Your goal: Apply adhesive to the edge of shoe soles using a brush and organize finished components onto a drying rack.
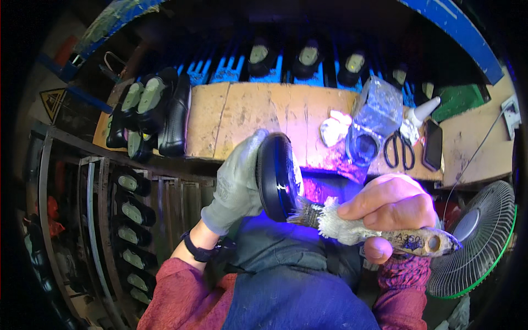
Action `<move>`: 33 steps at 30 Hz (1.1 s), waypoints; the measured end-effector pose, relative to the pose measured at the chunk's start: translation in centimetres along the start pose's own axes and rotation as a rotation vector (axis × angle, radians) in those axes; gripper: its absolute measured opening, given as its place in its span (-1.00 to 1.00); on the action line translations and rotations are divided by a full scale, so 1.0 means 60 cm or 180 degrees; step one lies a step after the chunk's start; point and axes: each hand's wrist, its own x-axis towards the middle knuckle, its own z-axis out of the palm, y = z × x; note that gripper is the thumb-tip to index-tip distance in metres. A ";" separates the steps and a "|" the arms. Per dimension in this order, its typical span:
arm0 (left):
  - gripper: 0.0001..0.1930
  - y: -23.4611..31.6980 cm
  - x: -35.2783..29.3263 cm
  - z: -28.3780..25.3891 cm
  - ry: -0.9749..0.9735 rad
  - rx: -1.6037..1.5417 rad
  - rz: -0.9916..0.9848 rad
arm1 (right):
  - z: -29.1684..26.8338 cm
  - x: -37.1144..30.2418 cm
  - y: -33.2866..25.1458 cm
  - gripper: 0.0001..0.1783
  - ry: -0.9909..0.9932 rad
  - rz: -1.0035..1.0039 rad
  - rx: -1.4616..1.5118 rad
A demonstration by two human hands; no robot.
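Note:
My left hand [235,184], in a pale grey work glove, grips a black shoe [273,179] from its left side. The shoe is tilted on edge, its glossy side wall toward the right. My bare right hand [393,206] is closed on the handle of a flat paintbrush [407,240] with white material wrapped around its neck. The bristles [304,213] point left and meet the lower right edge of the shoe. What lies inside the shoe is turned away from view.
Black shoes on lasts [151,102] stand at the left of the cardboard-covered bench [247,113]; more sit on blue slats behind. A metal container [379,104], scissors [400,150], a phone [432,144] and a white nozzle [427,108] lie right. A fan [473,236] and shoe rack [99,220] flank me.

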 end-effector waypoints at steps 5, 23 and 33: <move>0.03 0.023 0.017 -0.044 -0.2015 -0.0977 -0.1805 | 0.002 0.016 0.027 -0.85 0.0396 0.1216 0.0027; -0.21 -0.002 0.008 -0.014 -0.2488 -0.2841 -0.2492 | 0.032 -0.040 0.104 -0.81 0.0424 0.1074 0.0466; -0.47 -0.044 -0.018 0.028 -0.2282 -0.3615 -0.3281 | 0.015 -0.014 0.175 -0.89 0.0520 0.1336 -0.0374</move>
